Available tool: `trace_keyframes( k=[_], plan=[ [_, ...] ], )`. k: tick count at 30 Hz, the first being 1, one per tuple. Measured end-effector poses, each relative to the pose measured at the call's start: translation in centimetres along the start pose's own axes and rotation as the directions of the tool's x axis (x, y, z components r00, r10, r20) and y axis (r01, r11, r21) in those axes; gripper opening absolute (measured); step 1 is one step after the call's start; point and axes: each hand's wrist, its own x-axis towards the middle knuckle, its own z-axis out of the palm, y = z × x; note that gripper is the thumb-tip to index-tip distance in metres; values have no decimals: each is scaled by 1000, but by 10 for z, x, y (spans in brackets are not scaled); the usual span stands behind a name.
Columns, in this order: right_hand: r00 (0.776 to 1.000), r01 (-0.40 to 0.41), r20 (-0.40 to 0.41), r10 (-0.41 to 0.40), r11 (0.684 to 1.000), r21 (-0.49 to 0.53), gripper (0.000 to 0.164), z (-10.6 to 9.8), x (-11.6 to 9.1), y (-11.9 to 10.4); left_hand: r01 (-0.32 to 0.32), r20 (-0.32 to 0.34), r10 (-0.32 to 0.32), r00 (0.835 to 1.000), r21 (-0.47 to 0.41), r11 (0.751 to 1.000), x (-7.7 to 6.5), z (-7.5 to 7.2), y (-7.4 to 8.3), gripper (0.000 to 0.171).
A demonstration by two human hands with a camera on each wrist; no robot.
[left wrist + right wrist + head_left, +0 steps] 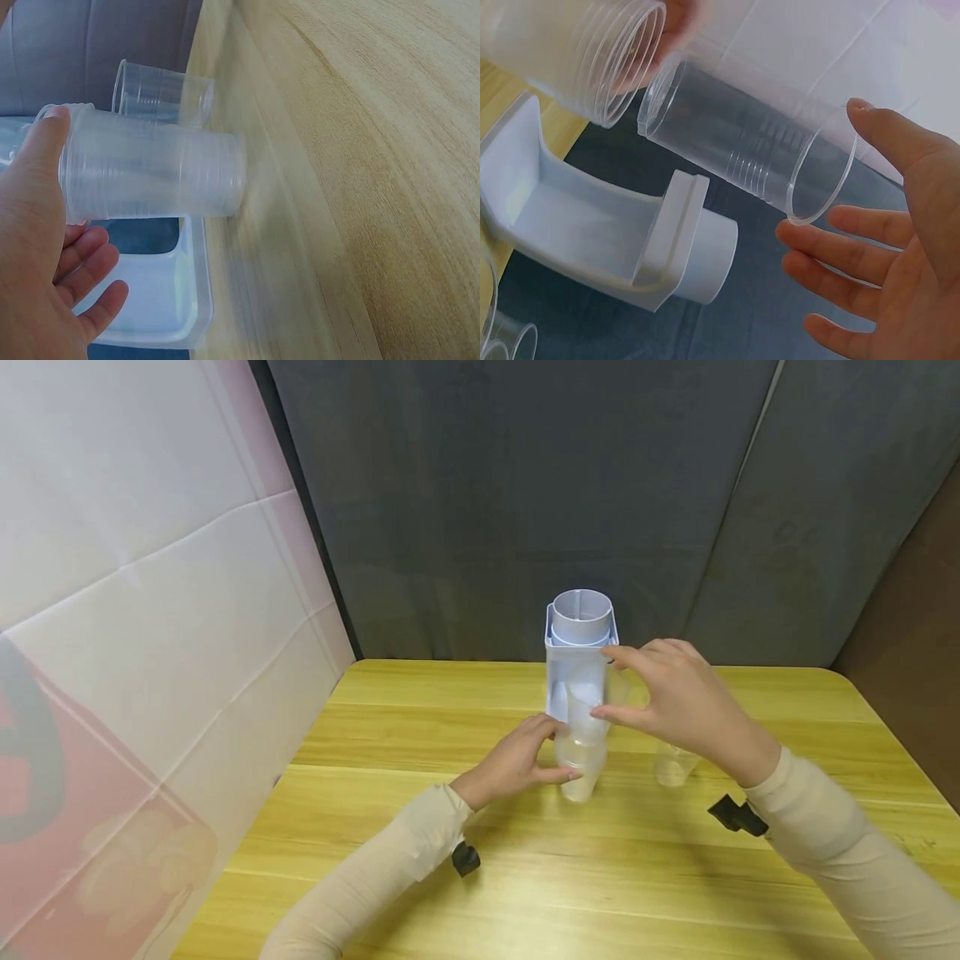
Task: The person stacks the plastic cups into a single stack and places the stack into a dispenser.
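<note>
In the head view, the left hand (517,756) curls thumb and fingers round a stack of clear cups (581,777), and the right hand (675,693) pinches a single cup (582,714) just above the left fingers! Beyond both hands' fingers stands a white holder (582,628). Left wrist: the thumb's on the stack's rim, a loose cup (161,94) beyond. Right wrist: thumb and fingertips span the single cup's rim.

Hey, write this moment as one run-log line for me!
Left hand: holds stacked clear plastic cups | Right hand: pinches single clear plastic cup above them | White plastic stand with round top: behind cups
</note>
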Motion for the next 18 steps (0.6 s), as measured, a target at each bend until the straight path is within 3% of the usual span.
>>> trace_keyframes(
  k=[10, 18],
  plan=[
    [1000, 21, 22, -21, 1000, 3, 73, 4, -2, -4, -2, -5, 2, 1000, 7, 1000, 0, 1, 1, 61],
    [998, -6, 67, 6, 1000, 3, 73, 9, -6, -6, -1, -7, 1, 1000, 9, 1000, -1, 1, 3, 61]
  ],
)
